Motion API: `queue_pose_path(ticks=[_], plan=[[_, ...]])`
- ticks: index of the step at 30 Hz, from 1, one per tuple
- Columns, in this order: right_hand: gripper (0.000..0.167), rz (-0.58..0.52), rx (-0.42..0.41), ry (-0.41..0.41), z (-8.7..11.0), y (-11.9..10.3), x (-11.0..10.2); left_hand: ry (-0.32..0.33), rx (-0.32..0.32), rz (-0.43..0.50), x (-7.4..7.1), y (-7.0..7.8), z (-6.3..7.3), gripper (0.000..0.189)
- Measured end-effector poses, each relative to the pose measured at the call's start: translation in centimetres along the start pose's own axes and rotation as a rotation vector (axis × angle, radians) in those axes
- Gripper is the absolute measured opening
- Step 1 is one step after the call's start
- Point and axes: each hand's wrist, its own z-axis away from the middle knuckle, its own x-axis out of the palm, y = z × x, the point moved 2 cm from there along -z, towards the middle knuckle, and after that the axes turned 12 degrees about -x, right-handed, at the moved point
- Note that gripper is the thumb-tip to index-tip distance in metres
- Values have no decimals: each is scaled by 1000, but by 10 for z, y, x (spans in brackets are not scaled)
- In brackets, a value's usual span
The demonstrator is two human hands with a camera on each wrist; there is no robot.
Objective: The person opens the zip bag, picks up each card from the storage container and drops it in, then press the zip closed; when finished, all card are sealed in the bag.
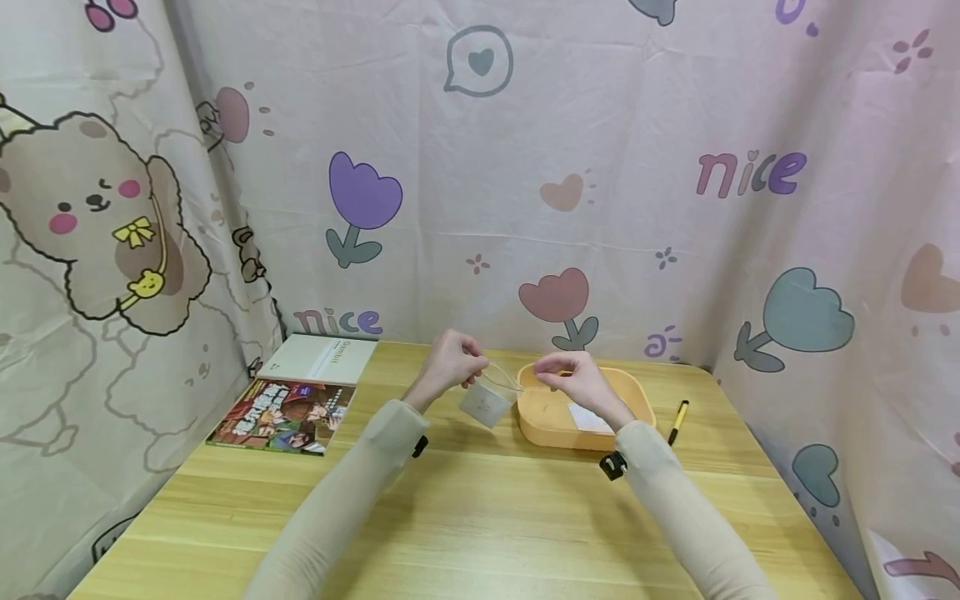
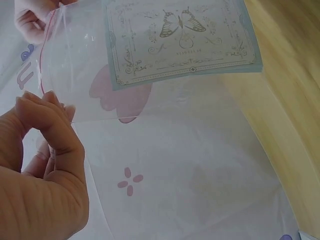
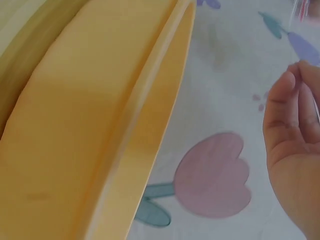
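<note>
By its zip edge, the left hand (image 1: 453, 360) pinches a clear zip bag (image 2: 65, 50) with a red seal line. Inside lies a small pale card stack (image 2: 182, 37) with a teal border and a printed butterfly, hanging above the table. To the right, over the rim of a yellow plastic box (image 1: 570, 439), is the right hand (image 1: 576, 382). Its thumb and finger tips (image 3: 295, 67) come together close to the far end of the bag's mouth; whether they hold any of the clear film I cannot tell. A white flat piece (image 1: 588, 417) lies in the box.
A yellow marker with a black end (image 1: 678, 421) lies right of the box. Two books are at the table's left: a colourful comic-style one (image 1: 285, 417) and a pale one (image 1: 322, 358). Behind the wooden table (image 1: 465, 517) hangs a printed curtain (image 1: 450, 200).
</note>
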Motion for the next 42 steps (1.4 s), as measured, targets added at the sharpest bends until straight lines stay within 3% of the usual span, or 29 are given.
queue_pose_path(ticks=[11, 20, 33, 42], plan=[[19, 9, -14, -41, 9, 65, -24, 4, 12, -4, 0, 0, 1, 10], [28, 105, 20, -148, 19, 87, -39, 11, 4, -5, 0, 1, 1, 9], [39, 208, 147, -293, 40, 116, -52, 8, 6, 4, 1, -3, 0, 9], [62, 278, 213, -478, 47, 129, -53, -5, 3, 31, 1, -3, 0, 8]])
